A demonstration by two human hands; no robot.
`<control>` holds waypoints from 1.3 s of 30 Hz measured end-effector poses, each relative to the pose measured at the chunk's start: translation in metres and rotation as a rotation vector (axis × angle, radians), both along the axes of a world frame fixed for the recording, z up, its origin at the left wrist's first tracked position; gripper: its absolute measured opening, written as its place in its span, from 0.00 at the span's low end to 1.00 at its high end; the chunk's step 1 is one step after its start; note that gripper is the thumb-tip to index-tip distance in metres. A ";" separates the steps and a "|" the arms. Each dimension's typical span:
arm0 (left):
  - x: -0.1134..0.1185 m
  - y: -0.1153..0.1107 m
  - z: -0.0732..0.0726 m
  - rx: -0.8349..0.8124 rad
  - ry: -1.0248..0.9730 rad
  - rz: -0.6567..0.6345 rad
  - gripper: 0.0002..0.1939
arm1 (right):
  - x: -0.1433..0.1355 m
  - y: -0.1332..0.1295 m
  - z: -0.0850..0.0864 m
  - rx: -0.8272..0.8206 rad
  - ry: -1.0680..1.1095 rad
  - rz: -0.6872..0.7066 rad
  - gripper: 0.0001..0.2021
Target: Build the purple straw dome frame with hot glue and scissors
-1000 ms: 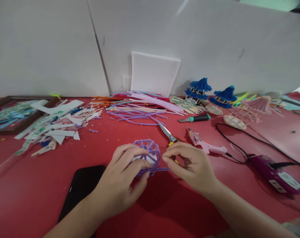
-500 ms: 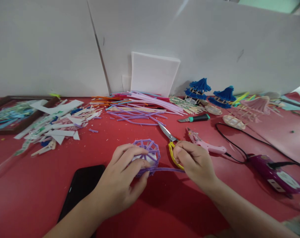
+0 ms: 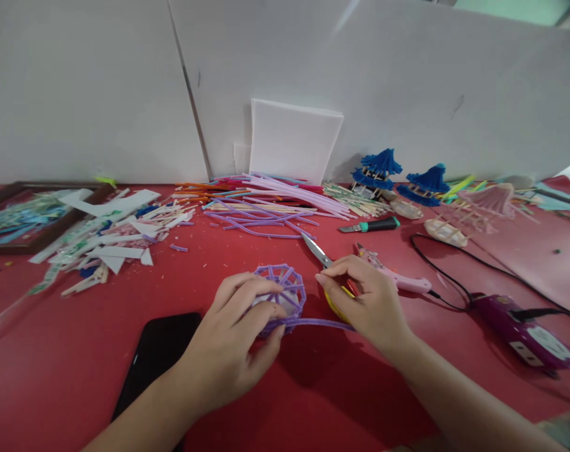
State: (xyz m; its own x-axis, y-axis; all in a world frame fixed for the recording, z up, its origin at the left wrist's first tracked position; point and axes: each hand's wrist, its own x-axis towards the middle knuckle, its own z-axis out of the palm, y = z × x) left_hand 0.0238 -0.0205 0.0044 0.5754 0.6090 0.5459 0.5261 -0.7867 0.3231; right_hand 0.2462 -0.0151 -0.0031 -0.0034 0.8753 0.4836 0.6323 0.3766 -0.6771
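My left hand (image 3: 240,336) is closed on a small round frame of purple pipe cleaners (image 3: 294,280), wheel-like on top with white showing inside. Its thumb and fingertips press a purple pipe cleaner strand (image 3: 320,322) to the frame's near edge. The strand runs right, to beneath my right hand (image 3: 367,304). That hand has thumb and index finger stretched out and apart, over the yellow-handled scissors (image 3: 317,250). The scissors' handles are largely hidden below the hand; the blades point away to the left.
A utility knife (image 3: 370,225) and a pink glue gun (image 3: 405,281) lie right of the scissors. Pipe cleaners (image 3: 294,194) are heaped at the back. A black phone (image 3: 160,351) lies by my left forearm, a purple power strip (image 3: 525,333) far right. Blue-roofed models (image 3: 381,166) stand behind.
My right hand has gone from a fist to outstretched thumb and index finger, reaching slightly left over the scissors. My left hand and the purple frame stay in place.
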 end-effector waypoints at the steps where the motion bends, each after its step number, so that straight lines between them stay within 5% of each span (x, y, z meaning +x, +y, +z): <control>1: 0.000 0.000 0.000 0.002 -0.003 -0.003 0.07 | 0.000 0.000 0.000 -0.003 -0.001 -0.012 0.08; 9: -0.001 0.000 -0.001 -0.010 -0.005 -0.015 0.07 | 0.000 -0.003 0.004 -0.058 -0.024 -0.040 0.19; 23: 0.000 0.000 -0.001 0.008 -0.002 0.000 0.07 | 0.000 -0.002 0.000 0.082 -0.060 0.082 0.05; 30: -0.001 0.001 -0.001 0.009 -0.004 0.002 0.07 | 0.000 -0.003 0.002 0.004 -0.150 -0.028 0.22; 35: 0.000 0.000 0.000 0.012 0.004 0.002 0.07 | 0.000 0.000 -0.002 -0.017 -0.132 0.067 0.06; 39: -0.001 0.000 0.000 0.008 0.008 0.014 0.08 | 0.003 0.003 -0.004 0.004 -0.149 0.042 0.10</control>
State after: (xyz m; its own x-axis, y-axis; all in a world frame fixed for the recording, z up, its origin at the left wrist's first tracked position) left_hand 0.0231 -0.0207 0.0040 0.5712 0.6122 0.5468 0.5392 -0.7821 0.3124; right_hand 0.2489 -0.0123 -0.0072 -0.1120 0.8709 0.4785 0.7094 0.4072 -0.5752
